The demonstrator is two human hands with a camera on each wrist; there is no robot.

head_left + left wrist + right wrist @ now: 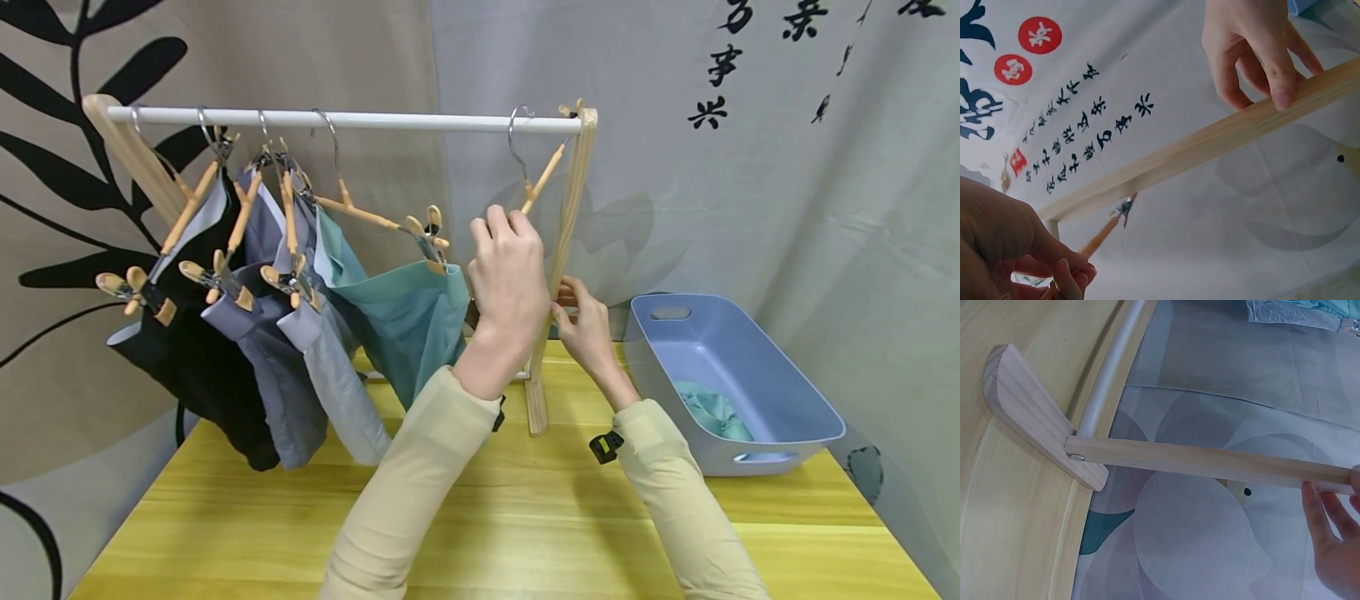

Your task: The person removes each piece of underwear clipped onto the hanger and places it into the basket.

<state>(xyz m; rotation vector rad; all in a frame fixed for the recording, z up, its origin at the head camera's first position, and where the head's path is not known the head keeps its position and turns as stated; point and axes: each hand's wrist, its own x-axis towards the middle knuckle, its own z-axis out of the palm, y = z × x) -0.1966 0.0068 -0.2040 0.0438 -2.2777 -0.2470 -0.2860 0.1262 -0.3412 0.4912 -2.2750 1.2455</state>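
Note:
My left hand [510, 283] grips a wooden clip hanger [543, 182], whose metal hook hangs on the white rail [450, 122] near its right end. In the left wrist view, fingers and thumb close around the hanger's clip end, and a metal clip shows at its other end beside the post. My right hand [587, 329] holds the rack's right wooden post [567, 212] about midway up. Left of the left hand, teal shorts [420, 308] hang from another clip hanger [363, 215].
Several more garments, including black trousers [202, 333] and grey-blue ones [277, 367], hang at the rail's left. A blue basket [787, 379] with a teal cloth [712, 410] inside stands right of the rack on the wooden table [570, 533]. The post's foot [536, 408] rests on the table.

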